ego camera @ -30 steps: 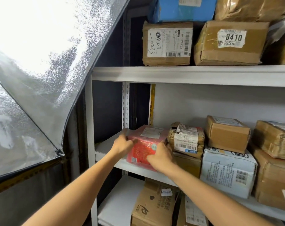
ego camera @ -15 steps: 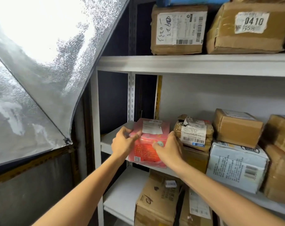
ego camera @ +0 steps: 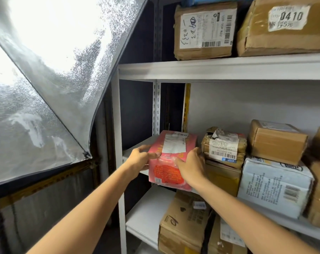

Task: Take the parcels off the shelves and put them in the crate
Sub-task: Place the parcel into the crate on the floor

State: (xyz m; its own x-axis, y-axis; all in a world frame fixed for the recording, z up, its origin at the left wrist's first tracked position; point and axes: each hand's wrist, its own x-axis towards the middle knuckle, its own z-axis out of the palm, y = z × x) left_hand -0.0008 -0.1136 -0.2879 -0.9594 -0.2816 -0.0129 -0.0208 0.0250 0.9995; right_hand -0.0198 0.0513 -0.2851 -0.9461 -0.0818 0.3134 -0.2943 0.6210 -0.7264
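A pink and red plastic-wrapped parcel [ego camera: 171, 158] with a white label sits at the left end of the middle shelf [ego camera: 131, 153], its front overhanging the shelf edge. My left hand [ego camera: 140, 159] grips its left side, thumb on top. Its right side is held by my right hand [ego camera: 191, 165], fingers curled over the front corner. To its right lie a taped brown parcel [ego camera: 224, 146], a cardboard box [ego camera: 276, 142] and a white wrapped parcel [ego camera: 274, 186]. No crate is in view.
The upper shelf [ego camera: 223, 70] carries two brown boxes [ego camera: 205, 30], one marked 0410 [ego camera: 283, 24]. The lower shelf [ego camera: 146, 215] holds a cardboard box [ego camera: 183, 222]. A frosted sheet [ego camera: 45, 79] hangs at the left, beside the white shelf post [ego camera: 117, 162].
Both hands have drawn the pink parcel forward, so that it now overhangs the shelf edge. The camera has moved closer and tilted down.
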